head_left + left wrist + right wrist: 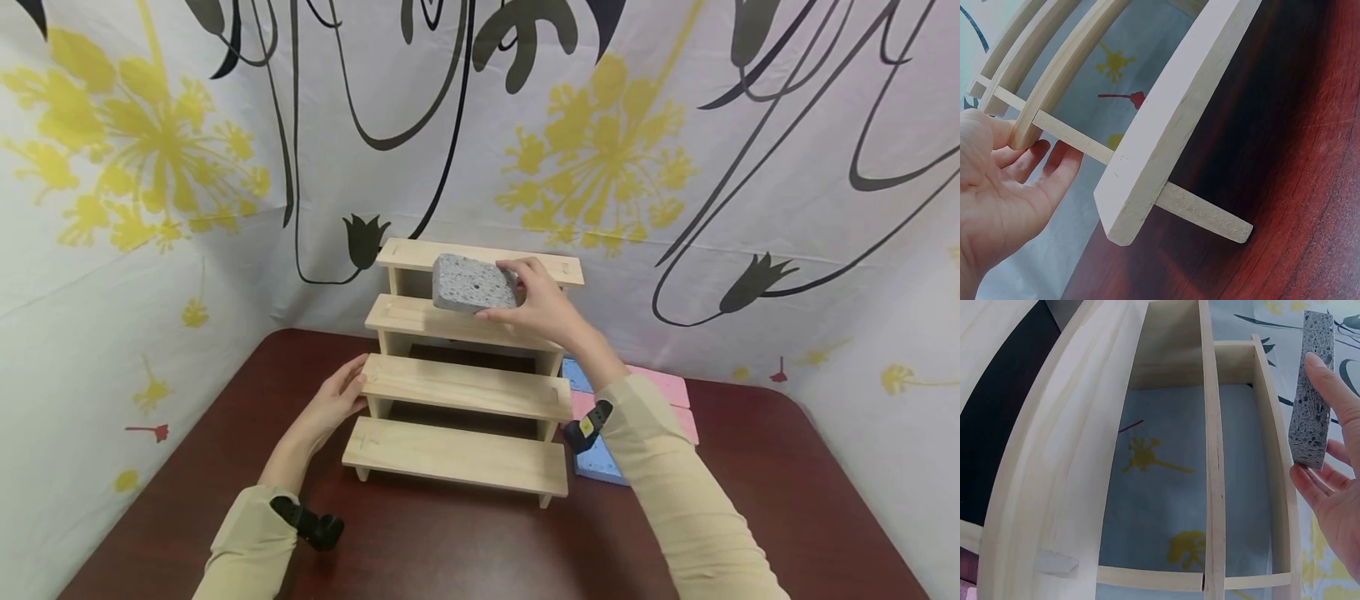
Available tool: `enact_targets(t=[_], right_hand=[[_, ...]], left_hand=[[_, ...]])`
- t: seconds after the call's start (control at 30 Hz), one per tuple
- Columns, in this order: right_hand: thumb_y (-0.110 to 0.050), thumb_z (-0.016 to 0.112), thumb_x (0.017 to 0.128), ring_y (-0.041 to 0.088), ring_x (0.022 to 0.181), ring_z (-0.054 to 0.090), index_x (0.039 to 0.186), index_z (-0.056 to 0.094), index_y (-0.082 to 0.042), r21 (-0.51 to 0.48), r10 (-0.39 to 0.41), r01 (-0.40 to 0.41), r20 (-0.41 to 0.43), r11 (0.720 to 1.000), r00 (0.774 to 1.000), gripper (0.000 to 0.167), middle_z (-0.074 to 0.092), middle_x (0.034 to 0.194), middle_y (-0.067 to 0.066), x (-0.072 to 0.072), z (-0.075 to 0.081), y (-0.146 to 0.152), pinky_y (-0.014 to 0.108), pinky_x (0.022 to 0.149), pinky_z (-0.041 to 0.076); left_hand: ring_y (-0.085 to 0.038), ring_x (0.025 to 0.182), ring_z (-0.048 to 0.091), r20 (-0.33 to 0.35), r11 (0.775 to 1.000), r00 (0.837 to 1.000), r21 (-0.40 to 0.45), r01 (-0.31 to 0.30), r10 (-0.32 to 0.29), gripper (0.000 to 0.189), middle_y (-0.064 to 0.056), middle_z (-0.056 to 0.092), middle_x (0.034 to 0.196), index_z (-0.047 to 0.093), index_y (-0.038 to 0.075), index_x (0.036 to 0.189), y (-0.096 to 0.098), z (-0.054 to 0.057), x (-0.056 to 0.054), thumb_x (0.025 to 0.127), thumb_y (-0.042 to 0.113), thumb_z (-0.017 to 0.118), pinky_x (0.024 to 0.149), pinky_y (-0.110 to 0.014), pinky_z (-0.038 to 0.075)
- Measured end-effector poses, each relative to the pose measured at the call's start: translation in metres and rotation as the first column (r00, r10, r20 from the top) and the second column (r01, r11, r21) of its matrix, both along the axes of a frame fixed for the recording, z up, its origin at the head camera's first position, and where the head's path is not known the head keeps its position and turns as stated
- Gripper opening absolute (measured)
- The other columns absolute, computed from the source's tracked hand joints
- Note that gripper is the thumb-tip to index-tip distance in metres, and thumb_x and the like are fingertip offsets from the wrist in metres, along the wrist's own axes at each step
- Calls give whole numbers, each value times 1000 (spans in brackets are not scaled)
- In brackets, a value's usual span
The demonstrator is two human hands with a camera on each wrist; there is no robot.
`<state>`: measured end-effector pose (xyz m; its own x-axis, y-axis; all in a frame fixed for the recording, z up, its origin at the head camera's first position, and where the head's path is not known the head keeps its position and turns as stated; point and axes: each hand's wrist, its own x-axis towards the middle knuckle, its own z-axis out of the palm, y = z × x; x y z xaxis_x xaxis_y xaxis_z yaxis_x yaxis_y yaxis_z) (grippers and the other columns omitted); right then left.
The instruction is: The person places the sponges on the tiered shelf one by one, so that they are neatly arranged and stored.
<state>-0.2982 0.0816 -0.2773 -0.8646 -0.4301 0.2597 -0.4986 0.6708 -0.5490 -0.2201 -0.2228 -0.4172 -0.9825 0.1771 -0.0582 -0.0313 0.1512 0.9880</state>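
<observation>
A four-tier wooden stepped shelf [457, 454] stands on the dark red table. My left hand [335, 402] grips the left end of its second step from the bottom; in the left wrist view the fingers of that hand [1004, 187] bend around the board's end. Up by the top two steps, my right hand [543, 304] pinches a grey, porous sponge [472, 283] between thumb and fingers. The right wrist view shows this sponge [1312, 394] edge-on, beside the top board. From the head view, it appears in front of the upper steps, and I cannot tell whether it touches them.
Several pink and blue sponges lie flat on the table right of the shelf, among them a pink sponge [663, 387] and a blue sponge [600, 464], partly hidden by my right forearm. A patterned cloth [465, 192] hangs behind the table [420, 550] and along its sides.
</observation>
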Motion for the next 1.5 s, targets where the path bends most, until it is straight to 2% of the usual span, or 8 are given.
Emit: enact_targets(t=[0.27,0.6,0.8,1.03,1.23,1.37,1.5], right_hand=[[-38,78,70,25,101,44,137,39,-10,-13,1,-2,-28,1000,1000,82,40,127,13,-11,3,-9,38,85,45],[-42,76,71,25,101,42,138,37,-13,-8,7,-7,3,1000,1000,82,39,127,13,-21,11,-18,38,84,44],[-43,74,73,24,97,42,138,37,-11,-4,15,-15,10,1000,1000,82,37,129,14,-28,15,-25,36,81,43],[-42,75,72,23,92,41,138,38,-8,-1,25,-25,-9,1000,1000,83,39,125,15,-35,17,-32,33,76,42],[-44,75,71,21,89,40,139,37,-10,-7,-5,5,12,1000,1000,85,39,122,13,-41,18,-37,31,71,40],[-46,74,71,23,94,41,139,37,-10,9,-18,18,25,1000,1000,85,38,127,14,-44,20,-41,35,77,42],[-47,74,71,26,110,43,139,36,-8,40,-26,24,37,999,999,87,35,134,16,-47,23,-45,41,93,43]], left_hand=[[-40,136,21,-17,1000,1000,-9,8,-8,54,-23,10,151,9,6,147,-4,0,-1,101,21,32,107,-53,29],[-41,135,21,-29,1000,999,-4,16,-16,56,-25,11,150,7,5,147,-4,3,-3,101,21,33,107,-54,28],[-39,136,21,-20,1000,1000,3,16,-16,56,-24,11,150,8,5,147,-4,2,-3,100,23,33,108,-53,28],[-39,136,21,-13,1000,1000,14,7,-7,54,-23,12,150,9,6,147,-4,1,-3,101,20,32,108,-53,28],[-39,136,22,6,1000,1000,10,6,-6,53,-23,12,150,9,6,147,-3,0,-1,101,19,31,108,-52,28],[-39,136,22,6,1000,1000,15,2,-2,52,-23,13,150,10,6,147,-1,-1,0,101,18,31,108,-52,28],[-38,136,23,8,1000,1000,21,-6,5,52,-22,13,150,10,7,147,0,-1,0,101,18,31,108,-51,28]])
